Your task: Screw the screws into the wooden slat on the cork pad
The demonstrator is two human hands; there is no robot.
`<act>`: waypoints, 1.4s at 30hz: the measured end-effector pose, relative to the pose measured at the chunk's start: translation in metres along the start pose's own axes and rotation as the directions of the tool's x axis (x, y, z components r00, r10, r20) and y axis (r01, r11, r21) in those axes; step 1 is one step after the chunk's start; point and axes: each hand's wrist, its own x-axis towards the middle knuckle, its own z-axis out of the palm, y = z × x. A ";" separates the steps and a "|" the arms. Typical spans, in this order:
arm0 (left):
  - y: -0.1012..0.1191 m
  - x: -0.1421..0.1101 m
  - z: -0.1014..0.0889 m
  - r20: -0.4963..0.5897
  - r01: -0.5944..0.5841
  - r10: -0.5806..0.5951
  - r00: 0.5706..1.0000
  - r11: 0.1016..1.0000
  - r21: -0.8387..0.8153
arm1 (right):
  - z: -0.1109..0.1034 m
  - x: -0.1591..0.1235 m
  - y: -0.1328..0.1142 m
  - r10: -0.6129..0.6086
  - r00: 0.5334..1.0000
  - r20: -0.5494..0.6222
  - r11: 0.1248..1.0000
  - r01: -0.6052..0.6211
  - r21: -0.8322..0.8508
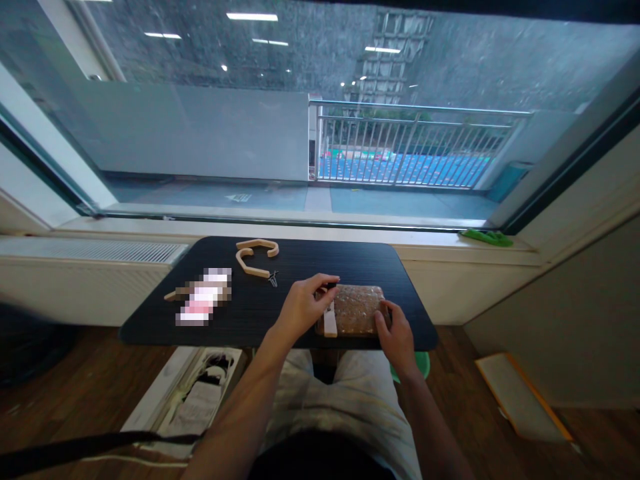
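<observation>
A brown, shiny, speckled rectangular block (357, 310) lies near the front edge of the black table (280, 330). Across its left end is a short pale wooden piece (330, 321). My left hand (305, 303) is over that end, thumb and fingertips pinched around a small black thing (331, 285) whose kind I cannot make out. At the block's right edge, my right hand (396, 332) grips it, thumb on top and fingers along the side. Farther back on the table lie two bent pale wooden pieces (253, 271), with several small dark metal bits (273, 279) beside them.
A blurred-out pink and white item (203, 300) lies on the table's left side, by a thin wooden stick (173, 294). Below left is an open white box (200, 393) with cables. A radiator (90, 267) and windowsill (300, 233) border the table; a green cloth (486, 237) rests there.
</observation>
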 end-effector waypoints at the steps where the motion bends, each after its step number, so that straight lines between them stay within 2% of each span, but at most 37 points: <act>1: 0.000 0.000 0.000 0.003 0.004 -0.004 1.000 1.000 0.002 | 0.000 0.000 0.000 -0.001 1.000 -0.001 1.000 0.001 0.003; 17: -0.001 -0.001 0.000 0.027 0.006 -0.006 1.000 1.000 -0.005 | 0.001 0.000 0.002 0.003 1.000 0.002 1.000 -0.003 0.006; 21: 0.000 -0.001 -0.001 0.013 -0.024 0.024 1.000 1.000 0.009 | 0.002 0.000 0.001 0.001 1.000 -0.002 1.000 -0.001 0.002; 28: -0.004 0.003 0.001 -0.100 -0.180 0.182 0.978 0.983 0.032 | 0.002 0.000 0.001 -0.007 1.000 -0.006 1.000 0.007 -0.003; 31: -0.005 0.003 0.002 -0.127 -0.179 0.186 0.974 0.982 0.060 | 0.002 0.000 0.002 -0.014 1.000 -0.006 1.000 0.014 0.000; 42: -0.004 0.004 0.001 -0.103 -0.180 0.182 0.978 0.983 0.030 | 0.001 0.000 0.000 0.004 1.000 0.000 1.000 -0.004 0.013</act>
